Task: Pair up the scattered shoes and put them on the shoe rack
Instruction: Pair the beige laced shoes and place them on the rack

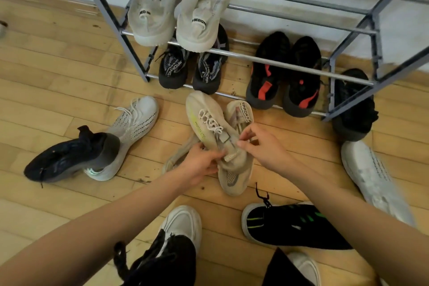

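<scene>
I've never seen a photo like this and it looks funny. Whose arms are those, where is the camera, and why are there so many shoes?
There is no machine here: those are a person's own two arms. The one picture comes from a camera worn on their head, looking down, so you see what they see. The left hand and right hand both hold a beige shoe with their fingers. A second beige shoe lies under it. Behind stands a metal rack with a white pair on top, and a dark pair and a black-red pair lower down. Loose on the floor lie a navy shoe, a white shoe and a black-green shoe. The person is matching pairs for the rack.
</scene>
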A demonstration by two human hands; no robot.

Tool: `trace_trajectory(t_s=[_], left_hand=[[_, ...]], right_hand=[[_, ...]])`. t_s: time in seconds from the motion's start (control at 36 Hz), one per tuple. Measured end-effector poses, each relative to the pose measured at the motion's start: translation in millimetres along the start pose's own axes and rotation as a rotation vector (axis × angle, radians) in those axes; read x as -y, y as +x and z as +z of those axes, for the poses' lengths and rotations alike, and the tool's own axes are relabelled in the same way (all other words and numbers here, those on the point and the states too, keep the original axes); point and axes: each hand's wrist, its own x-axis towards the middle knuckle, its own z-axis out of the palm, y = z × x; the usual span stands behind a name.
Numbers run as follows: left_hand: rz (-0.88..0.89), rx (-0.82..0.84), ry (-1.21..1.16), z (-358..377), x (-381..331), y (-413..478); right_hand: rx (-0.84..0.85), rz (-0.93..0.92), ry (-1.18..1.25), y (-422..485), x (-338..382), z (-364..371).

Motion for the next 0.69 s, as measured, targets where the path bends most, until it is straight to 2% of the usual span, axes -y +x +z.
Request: trace_trajectory(t_s=[0.06,0.14,0.19,0.31,0.42,0.47,0.56,0.69], left_hand=[[0.026,-0.055,-0.019,0.0,2.8,0.3],[0.057,-0.118,-0.079,-7.5,5.0,-4.0],[0.060,-0.146,-0.095,-15.6,4.1,-8.4],[0.124,-0.244,0.086,-38.9,-5.3,-19.8],[0.183,-0.300,0.368,-68.7,-22.5,-21.3],[0.176,-0.332,0.473,-82.8,-29.1,-18.0],[0.138,-0.328,0.560,-97.2,-31.0,-11.6],[0.080,-0.312,0.543,-103.1,-30.4,-4.0]], right_hand=[[0.045,0.011,0.057,-2.6,1.1,-2.3],[0.110,0.124,0.294,-5.2,7.8,-3.6],[0.079,0.185,0.376,-2.2,13.4,-1.9],[-0.068,0.290,0.110,13.0,12.1,5.9],[0.037,0.379,-0.070,19.0,3.3,20.3],[0.066,0.420,-0.070,18.5,-1.7,31.1],[-0.015,0.505,-0.030,18.3,-14.8,41.6],[-0.006,0.542,-0.024,16.3,-28.8,29.3]])
